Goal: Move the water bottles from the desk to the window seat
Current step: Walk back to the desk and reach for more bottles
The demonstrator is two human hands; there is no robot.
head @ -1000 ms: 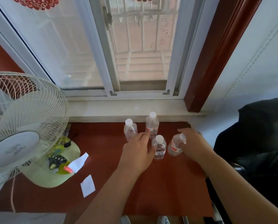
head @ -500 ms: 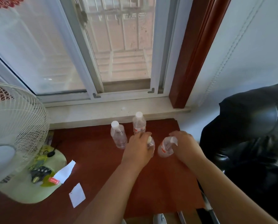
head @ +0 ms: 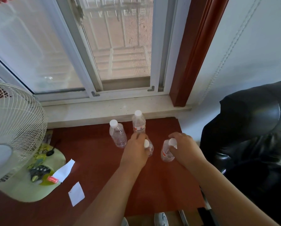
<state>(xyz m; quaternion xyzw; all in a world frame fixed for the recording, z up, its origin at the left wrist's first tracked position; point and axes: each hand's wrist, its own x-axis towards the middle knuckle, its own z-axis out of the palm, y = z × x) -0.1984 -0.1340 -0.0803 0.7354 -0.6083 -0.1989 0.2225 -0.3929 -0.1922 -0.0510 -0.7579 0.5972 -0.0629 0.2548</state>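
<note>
**Two bottles in hand, two waiting, sill just beyond**

The window (head: 113, 46) fills the upper half of the frame, and its pale stone window seat (head: 104, 111) runs as a band across the middle, directly above the far edge of the red-brown counter (head: 90, 160). A white fan (head: 14, 128) stands at the left edge on its green base, and a dark chair (head: 254, 136) sits at the right. Two scraps of white paper (head: 76, 194) lie at lower left of the counter.

All four water bottles are on or just over the counter, none on the window seat yet. The left hand (head: 135, 152) is wrapped around the near-centre bottle (head: 148, 146), with only its white cap and a sliver of its body showing. The right hand (head: 183, 145) grasps the right bottle (head: 166, 150) near the neck; this one leans with its cap toward the upper right, so its long axis is tilted, not upright. Whether either base has left the surface cannot be told.

The two free bottles stand upright higher in the frame: the left rear bottle (head: 117, 136) and the labelled rear bottle (head: 138, 123), the latter just beside the sill's edge and touching or nearly touching the left hand's fingertips. The window seat lies straight up-frame from both hands, so the carry likely has to pass over or around these standing bottles. The right hand has the clearer path.
</note>
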